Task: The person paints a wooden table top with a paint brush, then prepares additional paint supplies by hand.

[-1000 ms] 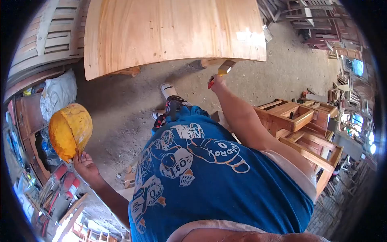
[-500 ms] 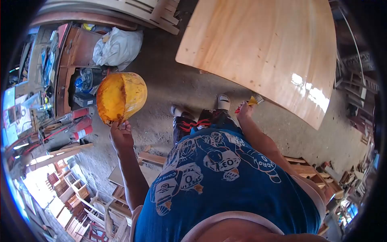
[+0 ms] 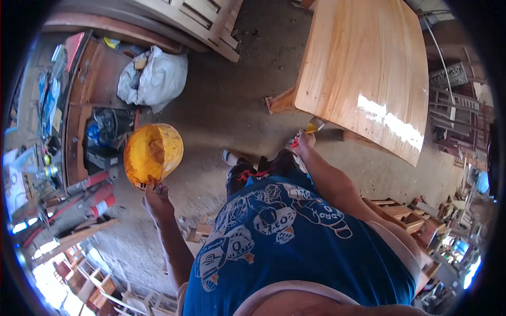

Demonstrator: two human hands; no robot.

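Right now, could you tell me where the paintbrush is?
The paintbrush is in the right hand, at the near edge of the glossy wooden tabletop.

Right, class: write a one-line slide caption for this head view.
Left hand grips a yellow bowl by its rim; right hand holds a brush beside a glossy wooden tabletop.

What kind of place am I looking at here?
Most likely a woodworking or furniture shop. A glossy wooden tabletop stands on a dirt floor, unfinished wooden frames are stacked at the right, and the right hand holds a brush while the left hand holds a yellow bowl.
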